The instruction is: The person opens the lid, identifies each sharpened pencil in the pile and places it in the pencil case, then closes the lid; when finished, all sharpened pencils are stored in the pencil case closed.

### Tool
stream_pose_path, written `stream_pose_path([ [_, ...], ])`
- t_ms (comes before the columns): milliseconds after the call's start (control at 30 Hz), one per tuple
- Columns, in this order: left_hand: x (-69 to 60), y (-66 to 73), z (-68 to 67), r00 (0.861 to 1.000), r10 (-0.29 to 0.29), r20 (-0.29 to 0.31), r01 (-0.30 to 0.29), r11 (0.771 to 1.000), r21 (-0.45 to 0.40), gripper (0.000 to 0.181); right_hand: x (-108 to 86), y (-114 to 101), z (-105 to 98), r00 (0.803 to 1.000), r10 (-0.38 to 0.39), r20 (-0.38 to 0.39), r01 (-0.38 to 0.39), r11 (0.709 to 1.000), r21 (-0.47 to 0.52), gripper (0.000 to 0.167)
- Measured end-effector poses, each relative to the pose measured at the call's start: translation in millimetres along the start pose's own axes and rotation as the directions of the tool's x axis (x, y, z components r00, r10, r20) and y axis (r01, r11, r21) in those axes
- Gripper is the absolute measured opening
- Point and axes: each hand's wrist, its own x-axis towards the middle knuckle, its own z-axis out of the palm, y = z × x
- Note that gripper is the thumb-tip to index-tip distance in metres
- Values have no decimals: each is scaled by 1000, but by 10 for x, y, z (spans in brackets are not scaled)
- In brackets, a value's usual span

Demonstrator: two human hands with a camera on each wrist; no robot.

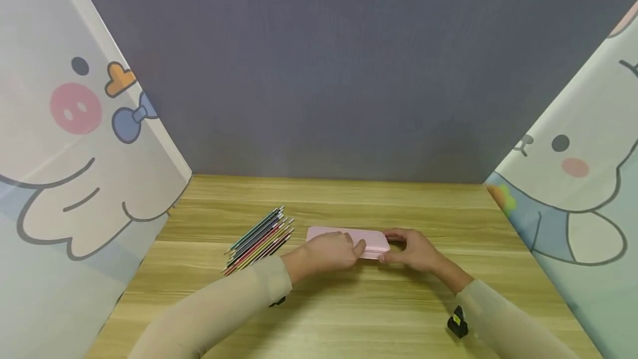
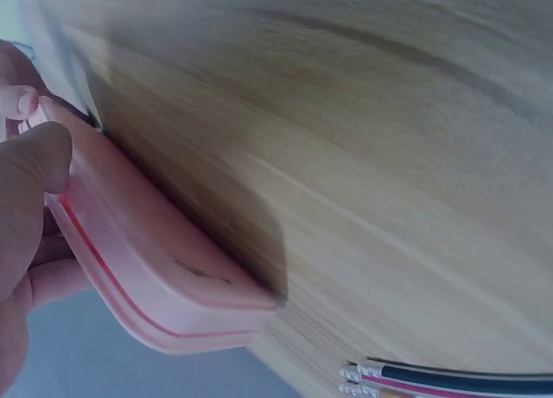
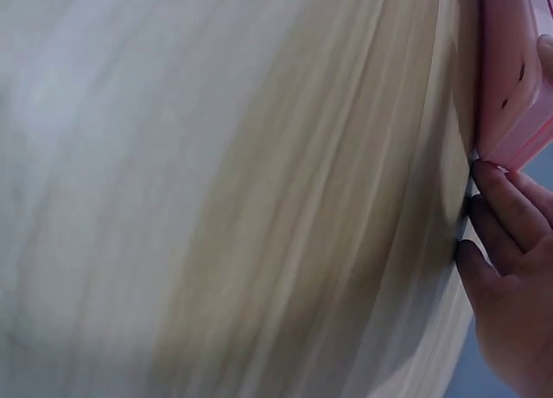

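Observation:
A pink pencil case [image 1: 326,231] lies closed on the wooden table, a red seam running along its side in the left wrist view. Over its front side, my left hand [image 1: 331,251] grips it with curled fingers, the thumb by the seam. At the case's right end is my right hand [image 1: 416,251], thumb at the near corner and fingers at the far one, holding that end. In the right wrist view the right fingertips [image 3: 488,173] touch the end low down by the table. The left hand and forearm hide part of the case's front.
Left of the case, several coloured pencils [image 1: 259,240] lie slantwise in a loose bundle on the table [image 1: 324,314]. A grey panel [image 1: 339,71] stands behind the table. Cartoon-printed panels [image 1: 75,181] flank both sides.

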Motion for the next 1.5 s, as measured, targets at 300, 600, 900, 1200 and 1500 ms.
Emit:
stream_pose_path([
  [300,-166,-259,89,988,-134,74,153,818,-554,18,-35,16,-13,1000,-19,-8,19,1000,-3,78],
  [600,-603,-515,249,962,-241,126,253,619,-743,22,-80,63,42,999,-45,-24,45,999,0,80],
  [900,-779,-671,330,865,-454,213,365,279,-888,18,-120,68,90,998,-36,-55,37,999,15,88],
  [1200,-672,-807,520,701,-635,325,318,-129,-939,16,-88,30,94,996,-66,-63,67,998,18,84],
  [1500,-531,-846,635,582,-695,422,288,-309,-906,20,-129,-1,118,996,-70,-50,64,991,-118,88],
])
